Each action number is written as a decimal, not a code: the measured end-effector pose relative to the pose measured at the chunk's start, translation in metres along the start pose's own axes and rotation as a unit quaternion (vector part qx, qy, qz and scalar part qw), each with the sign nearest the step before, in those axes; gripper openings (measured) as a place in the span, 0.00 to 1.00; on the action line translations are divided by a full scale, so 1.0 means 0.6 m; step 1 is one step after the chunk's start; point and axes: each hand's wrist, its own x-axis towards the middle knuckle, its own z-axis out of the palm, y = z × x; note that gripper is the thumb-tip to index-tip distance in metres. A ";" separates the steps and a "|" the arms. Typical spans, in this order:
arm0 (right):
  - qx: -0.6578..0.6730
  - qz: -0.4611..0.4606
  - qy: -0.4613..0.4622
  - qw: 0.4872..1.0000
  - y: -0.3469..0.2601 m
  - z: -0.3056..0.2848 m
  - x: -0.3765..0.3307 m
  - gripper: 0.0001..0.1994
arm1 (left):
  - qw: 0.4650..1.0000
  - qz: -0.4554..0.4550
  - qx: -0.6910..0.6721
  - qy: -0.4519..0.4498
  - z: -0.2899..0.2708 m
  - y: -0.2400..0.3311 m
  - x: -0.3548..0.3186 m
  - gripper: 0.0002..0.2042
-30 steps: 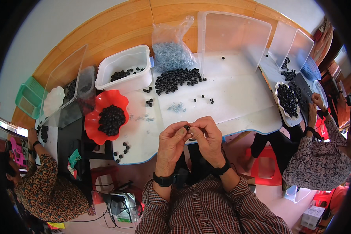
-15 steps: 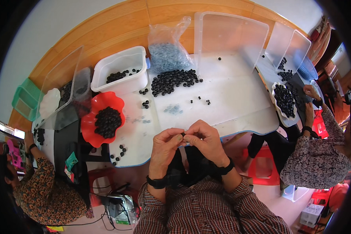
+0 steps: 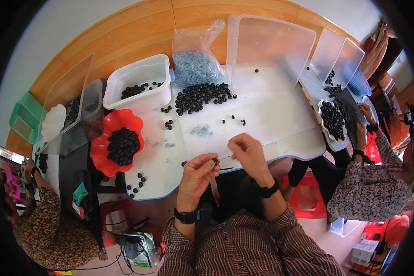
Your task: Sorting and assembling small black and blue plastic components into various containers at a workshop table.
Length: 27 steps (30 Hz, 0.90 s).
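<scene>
Pinching dark bead [image 3: 215,161] in left hand [image 3: 195,177] fingertips, above near desk [image 3: 271,115] edge. Right hand [image 3: 248,154] just right of it, fingertips closing on something thin, cannot tell what. Bead pile [image 3: 201,95] lying well ahead, slightly left; left hand nearer.

A small dark round bead [image 3: 215,161] is pinched between thumb and fingertips of the left hand [image 3: 195,177], held just above the near edge of the white surface [image 3: 271,115]. A thin thread or wire, barely visible, is pinched in the right hand [image 3: 248,154], just beside the bead.
</scene>
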 end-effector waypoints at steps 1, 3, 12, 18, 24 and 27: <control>-0.002 0.000 0.001 1.000 0.014 -0.010 0.013 0.05 | 1.000 -0.001 -0.002 -0.002 0.000 -0.003 0.001 0.11; -0.253 -0.151 0.119 0.948 0.041 -0.031 0.042 0.07 | 1.000 0.000 -0.009 -0.002 0.002 -0.008 0.002 0.11; -0.434 -0.093 0.131 0.886 0.066 -0.042 0.076 0.10 | 1.000 -0.002 -0.003 -0.001 0.003 -0.013 0.007 0.11; -0.442 -0.091 0.111 0.885 0.073 -0.052 0.090 0.08 | 1.000 -0.001 -0.017 -0.005 0.006 -0.010 0.007 0.10; -0.394 -0.116 0.088 0.907 0.070 -0.049 0.081 0.05 | 1.000 -0.001 -0.002 0.003 0.002 -0.010 0.002 0.10; -0.354 -0.124 0.071 0.924 0.072 -0.044 0.081 0.05 | 1.000 0.007 -0.003 0.001 0.000 -0.008 0.002 0.10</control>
